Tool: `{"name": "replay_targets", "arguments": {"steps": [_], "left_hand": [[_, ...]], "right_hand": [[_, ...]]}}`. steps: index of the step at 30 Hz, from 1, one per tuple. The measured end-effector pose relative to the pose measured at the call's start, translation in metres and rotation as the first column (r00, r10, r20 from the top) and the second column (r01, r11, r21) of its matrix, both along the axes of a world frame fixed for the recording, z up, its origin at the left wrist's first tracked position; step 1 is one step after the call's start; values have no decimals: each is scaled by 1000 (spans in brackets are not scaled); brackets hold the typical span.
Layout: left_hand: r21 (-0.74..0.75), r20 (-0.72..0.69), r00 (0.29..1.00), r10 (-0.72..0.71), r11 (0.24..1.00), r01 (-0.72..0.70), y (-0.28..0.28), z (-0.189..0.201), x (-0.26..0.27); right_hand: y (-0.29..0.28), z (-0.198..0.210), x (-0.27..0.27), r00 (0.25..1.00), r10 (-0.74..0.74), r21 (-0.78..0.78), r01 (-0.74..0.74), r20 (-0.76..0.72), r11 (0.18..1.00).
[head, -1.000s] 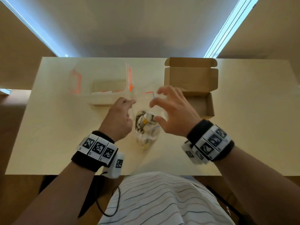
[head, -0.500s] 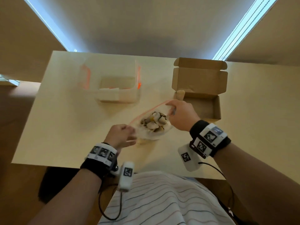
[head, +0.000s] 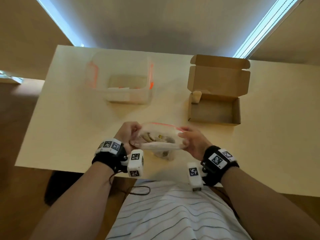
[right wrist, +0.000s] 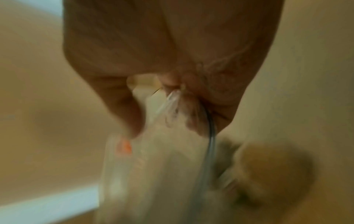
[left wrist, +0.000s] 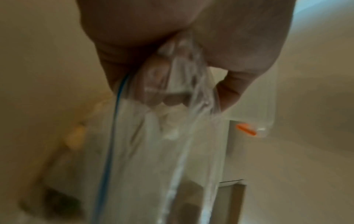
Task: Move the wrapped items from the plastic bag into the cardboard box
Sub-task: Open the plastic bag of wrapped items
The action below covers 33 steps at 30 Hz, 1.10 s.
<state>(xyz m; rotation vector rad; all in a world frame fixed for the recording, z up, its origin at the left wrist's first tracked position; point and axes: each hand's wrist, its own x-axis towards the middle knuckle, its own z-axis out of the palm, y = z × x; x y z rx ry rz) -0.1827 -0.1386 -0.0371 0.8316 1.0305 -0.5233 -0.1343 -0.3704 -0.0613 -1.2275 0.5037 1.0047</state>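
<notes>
Pale and bare between its things, the bench (head: 52, 118) carries a clear tub with orange clips (head: 121, 80) at the far left and the cardboard box (head: 214, 108) at the far right, lid flapped back and floor showing no items yet. You have the plastic bag (head: 161, 135) held up above the near edge, between your two hands. Your left hand (head: 128, 135) is curled round the bag's left end, film bunched in its fingers (left wrist: 159, 84); your right hand (head: 194, 142) pinches the right end near the red zip strip. The mouth looks pulled apart, though blur keeps me from being sure how wide.

The wrapped items (head: 155, 137) sit loose in the belly of the bag, small crumpled bundles, likely light and soft enough to squash. Expect the film to be thin, limp and slick: it will sag and fold wherever you are not holding it, and the bundles will slide toward the low corner. Keep your hold on the stiffer zip band, not the film below it. To take a bundle out, free one hand, reach through the mouth and pinch a single wrap by its middle, gently. Tipping the bag over the box would probably work too, but they may tumble out together.
</notes>
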Motion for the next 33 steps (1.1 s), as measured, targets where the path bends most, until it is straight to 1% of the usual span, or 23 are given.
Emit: {"name": "replay_targets", "arguments": {"steps": [1,2,3,4,6,9,11,13,14,15,16,17,18,19,20,21,22,23,25,26,27,29,33], "left_hand": [[-76,16,998,55,996,-53,2,2,0],[-154,45,992,114,982,-106,4,4,0],[-219,80,982,170,964,-149,7,5,-2],[-250,111,976,190,955,-157,10,4,-3],[-224,184,969,168,967,-125,15,-2,-6],[-90,207,968,139,988,-122,23,-24,-10],[29,152,972,178,982,-185,20,-33,-13],[280,98,994,52,957,-77,16,-40,-16],[442,45,997,-62,896,36,15,-44,-18],[613,-19,983,-182,774,156,13,-45,-19],[762,-51,957,-285,608,221,11,-43,-20],[882,-9,927,-376,434,184,8,-38,-22],[957,84,863,-498,281,69,4,-33,-23],[982,147,754,-641,189,-31,-2,-26,-23],[988,150,621,-770,147,-57,-9,-20,-21],[992,115,497,-860,121,-19,-16,-21,-18],[993,59,405,-912,93,65,-22,-23,-13],[982,-16,346,-938,50,180,-26,-28,-7],[912,-231,231,-945,-128,391,-33,-30,8],[873,-308,181,-934,-202,444,-34,-29,16],[847,-350,160,-923,-239,475,-35,-27,22],[825,-419,183,-889,-289,486,-37,-24,27],[804,-530,269,-804,-376,461,-48,-21,13]], "right_hand": [[1,-3,1,953,286,-151,-270,99,951],[3,-7,1,862,490,-284,-442,127,851],[6,-8,2,816,562,-365,-487,133,794],[6,-9,4,852,507,-369,-433,129,822],[5,-9,10,975,223,-199,-216,13,956],[2,-3,17,990,-11,33,16,-144,999],[5,-1,22,987,-81,4,82,-141,997],[7,-5,26,1000,-10,-218,5,-24,976],[5,-7,27,991,123,-378,-91,61,921],[2,-8,26,946,289,-534,-169,148,828],[-2,-8,23,868,433,-657,-180,244,732],[-5,-5,18,762,525,-726,-108,379,680],[-5,1,11,614,565,-727,20,551,687],[-2,8,3,434,573,-675,119,695,728],[4,16,-4,282,579,-630,141,765,763],[11,17,-10,191,601,-624,93,776,776],[19,16,-14,171,652,-662,6,739,749],[28,13,-14,206,728,-727,-98,654,680],[39,7,-9,253,911,-883,-264,325,388],[40,9,-6,238,955,-925,-292,176,243],[39,12,-3,229,969,-944,-288,92,158],[34,17,0,219,975,-966,-238,44,97],[27,12,8,194,973,-977,-147,124,154]]}}
